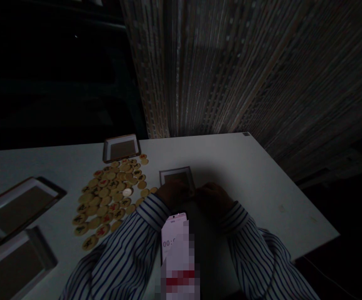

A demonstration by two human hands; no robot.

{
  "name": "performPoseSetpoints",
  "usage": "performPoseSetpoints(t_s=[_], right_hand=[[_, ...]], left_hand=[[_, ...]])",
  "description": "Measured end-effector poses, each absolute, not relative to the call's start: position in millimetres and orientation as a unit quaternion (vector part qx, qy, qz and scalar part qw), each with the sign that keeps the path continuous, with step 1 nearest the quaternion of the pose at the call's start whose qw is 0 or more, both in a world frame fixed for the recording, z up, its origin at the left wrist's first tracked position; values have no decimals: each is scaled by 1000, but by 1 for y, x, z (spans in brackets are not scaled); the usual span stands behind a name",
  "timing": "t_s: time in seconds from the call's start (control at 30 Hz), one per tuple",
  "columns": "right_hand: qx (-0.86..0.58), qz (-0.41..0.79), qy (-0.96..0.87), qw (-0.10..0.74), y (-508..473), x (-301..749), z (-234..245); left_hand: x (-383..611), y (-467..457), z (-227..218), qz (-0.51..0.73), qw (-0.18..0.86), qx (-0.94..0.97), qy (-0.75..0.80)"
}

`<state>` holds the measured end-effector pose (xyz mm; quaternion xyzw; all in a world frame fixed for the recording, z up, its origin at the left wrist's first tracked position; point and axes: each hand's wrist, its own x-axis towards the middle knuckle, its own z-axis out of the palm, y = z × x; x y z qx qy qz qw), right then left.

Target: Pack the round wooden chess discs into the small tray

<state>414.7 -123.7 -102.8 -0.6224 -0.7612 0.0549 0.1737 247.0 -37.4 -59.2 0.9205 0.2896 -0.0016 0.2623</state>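
Note:
In dim light my left hand (pixel 175 192) is over the near part of a small rectangular tray (pixel 190 173) with a pale rim and a dark inside. Close to the tray's right near corner is my right hand (pixel 212 198), its fingers curled toward the left hand. Both hands look closed, but shadow hides what their fingertips hold, if anything. To the left of my left hand, round wooden Chinese chess pieces (pixel 104 192) lie in a loose pile, some with red characters and some with black. One piece (pixel 127 192) looks paler than the others.
A lit phone (pixel 175 246) lies between my forearms, its screen partly blurred out. Another tray (pixel 121 148) stands behind the pile, and two more, a tray (pixel 21 208) and a nearer tray (pixel 15 264), sit at left. A strand curtain (pixel 199 75) hangs behind the white table (pixel 231 156).

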Motion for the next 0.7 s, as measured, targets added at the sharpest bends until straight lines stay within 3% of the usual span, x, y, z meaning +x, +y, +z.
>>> performPoseSetpoints(t_s=[0.2, 0.4, 0.7], right_hand=[[-623, 53, -762, 169, -124, 413, -101], [-639, 55, -749, 169, -125, 412, -101], [-651, 42, -732, 197, -126, 404, -100]], left_hand=[[235, -39, -54, 13, 239, 920, 310], [192, -52, -50, 149, 166, 875, 429], [164, -74, -80, 179, 177, 851, 461]])
